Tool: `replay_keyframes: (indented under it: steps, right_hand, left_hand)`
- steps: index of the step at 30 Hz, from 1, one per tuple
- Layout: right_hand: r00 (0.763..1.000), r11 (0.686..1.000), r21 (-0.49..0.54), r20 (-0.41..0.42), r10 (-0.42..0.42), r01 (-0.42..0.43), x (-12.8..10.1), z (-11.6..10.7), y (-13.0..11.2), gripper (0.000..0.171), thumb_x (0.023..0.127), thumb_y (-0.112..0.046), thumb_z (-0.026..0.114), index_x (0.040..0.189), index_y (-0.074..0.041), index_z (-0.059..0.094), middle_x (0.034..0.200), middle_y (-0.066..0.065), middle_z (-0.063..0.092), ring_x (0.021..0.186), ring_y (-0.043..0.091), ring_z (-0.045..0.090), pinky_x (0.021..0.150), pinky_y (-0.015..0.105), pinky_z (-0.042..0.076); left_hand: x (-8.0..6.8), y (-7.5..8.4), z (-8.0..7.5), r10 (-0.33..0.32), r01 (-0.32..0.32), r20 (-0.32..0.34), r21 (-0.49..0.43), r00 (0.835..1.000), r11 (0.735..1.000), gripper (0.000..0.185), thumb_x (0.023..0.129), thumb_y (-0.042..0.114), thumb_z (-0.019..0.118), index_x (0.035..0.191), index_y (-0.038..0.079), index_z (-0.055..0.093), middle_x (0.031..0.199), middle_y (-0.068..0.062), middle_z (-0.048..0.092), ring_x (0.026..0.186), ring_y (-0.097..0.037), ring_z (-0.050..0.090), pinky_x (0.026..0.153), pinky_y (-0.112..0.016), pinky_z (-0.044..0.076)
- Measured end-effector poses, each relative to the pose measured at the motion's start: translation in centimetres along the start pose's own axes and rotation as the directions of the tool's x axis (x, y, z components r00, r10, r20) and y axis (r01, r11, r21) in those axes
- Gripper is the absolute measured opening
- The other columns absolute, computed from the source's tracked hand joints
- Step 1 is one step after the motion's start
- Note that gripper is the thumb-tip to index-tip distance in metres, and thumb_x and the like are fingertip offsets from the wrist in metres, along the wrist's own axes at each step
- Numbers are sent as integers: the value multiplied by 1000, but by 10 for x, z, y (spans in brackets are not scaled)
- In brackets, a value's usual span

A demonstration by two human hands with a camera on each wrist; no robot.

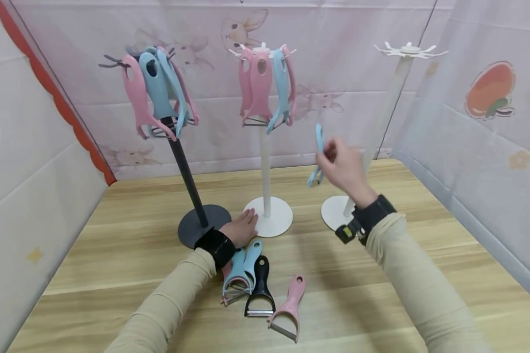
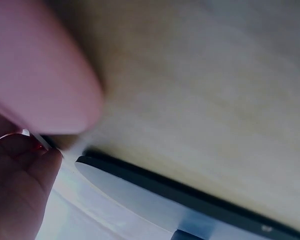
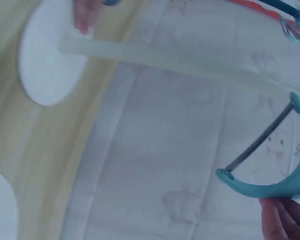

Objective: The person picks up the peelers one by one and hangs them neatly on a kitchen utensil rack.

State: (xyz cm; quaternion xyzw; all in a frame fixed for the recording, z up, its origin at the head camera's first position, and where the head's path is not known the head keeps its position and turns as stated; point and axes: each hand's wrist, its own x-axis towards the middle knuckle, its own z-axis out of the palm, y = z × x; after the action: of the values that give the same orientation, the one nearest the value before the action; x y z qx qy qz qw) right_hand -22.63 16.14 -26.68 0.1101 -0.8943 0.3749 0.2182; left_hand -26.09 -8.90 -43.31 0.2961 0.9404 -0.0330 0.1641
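While the right hand (image 1: 342,166) is up in the air pinching a blue peeler (image 1: 319,149) by its handle, the left hand (image 1: 243,228) just lies flat w/ fingers relaxed on the table (image 1: 128,245), fingertips touching the base of the middle stand (image 1: 265,147). Not gripping anything afaict.

The peeler hangs roughly vertical, long axis up-down, handle end at the fingers and blade end pointing down; the right wrist view shows the blade head (image 3: 270,165) clearly, thumb at the edge. It sits between the middle stand and the empty stand (image 1: 393,98), nearer the empty one. That stand's hooks are up and to the right of the hand, well above the peeler's top, its pole is just behind the hand, and nothing hangs on it. Right hand is obv the closer one; left is low down and well apart from it.

Other stuff: the middle stand holds pink + blue peelers, and the black stand (image 1: 181,147) on the left is loaded too. On the table near the left wrist there's a pile: blue peelers (image 1: 240,274), a black peeler (image 1: 260,289) and a pink peeler (image 1: 291,309), all lying flat w/ blades toward the person.

In the way? Not much. The pole sits close to the peeler, and the middle stand's hanging peelers are off to the left, clear of it. The left wrist cam is mostly blur: table, a dark base edge, a bit of the hand.
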Motion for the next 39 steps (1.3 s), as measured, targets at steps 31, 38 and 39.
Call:
replay_keyframes:
  steps: [31, 38, 39]
  right_hand:
    - [995, 955, 287, 35, -91, 77, 118, -24, -65, 35, 95, -9, 46, 130, -9, 47, 120, 13, 58, 107, 18, 56, 91, 29, 42]
    - [985, 935, 339, 100, -141, 100, 118, -18, -64, 37, 94, -8, 47, 131, -13, 46, 118, 14, 58, 107, 20, 56, 90, 33, 44]
    - [984, 931, 351, 105, -143, 98, 118, -17, -63, 38, 94, -8, 47, 132, -13, 46, 119, 14, 58, 108, 20, 55, 90, 33, 44]
  left_hand:
    - [2, -1, 0, 22, -22, -16, -13, 1000, 1000, 53, 100, 27, 34, 143, -1, 22, 149, -19, 12, 137, -28, 10, 108, -35, 19]
    - [2, -2, 1, 3, -3, -3, -22, 1000, 1000, 53, 100, 28, 33, 144, 0, 20, 150, -17, 10, 137, -27, 8, 108, -35, 19]
    - [1, -2, 1, 7, -7, -6, -22, 1000, 1000, 53, 100, 27, 33, 144, 0, 21, 150, -17, 10, 137, -27, 9, 108, -35, 19]
